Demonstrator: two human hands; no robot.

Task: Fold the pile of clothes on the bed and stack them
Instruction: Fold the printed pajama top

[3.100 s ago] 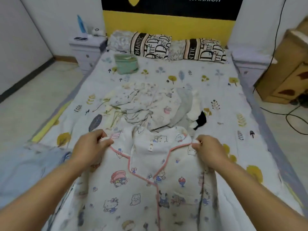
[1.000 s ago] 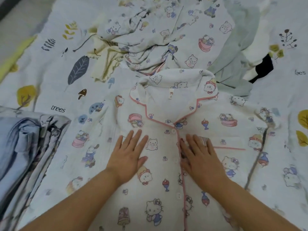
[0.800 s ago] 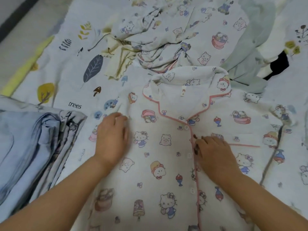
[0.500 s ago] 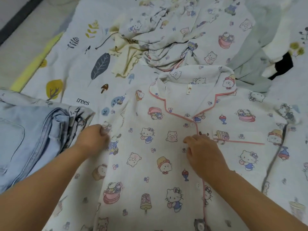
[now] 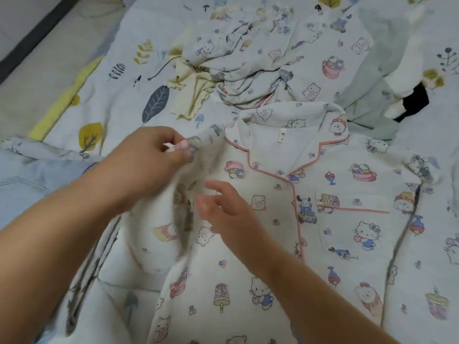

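A white cartoon-print pyjama shirt (image 5: 330,219) with pink piping lies face up on the bed, collar away from me. My left hand (image 5: 146,155) pinches the shirt's left shoulder and lifts that side off the bed. My right hand (image 5: 223,212) hovers over the shirt's left chest with fingers loosely spread, holding nothing. Beyond the collar lies the unfolded pile: matching printed trousers (image 5: 260,60), a pale yellow garment (image 5: 191,95), a grey-green garment (image 5: 367,95) and something black and white (image 5: 409,100).
Folded light-blue jeans (image 5: 22,180) and other folded clothes lie at the left, beside the shirt. The bedsheet (image 5: 119,70) has leaf and tree prints. The bed's left edge and the floor (image 5: 37,33) show at the upper left.
My left hand moved up from the shirt's left side to its shoulder, pinched it and lifted it. My right hand left the button line, shifted left and opened above the fabric.
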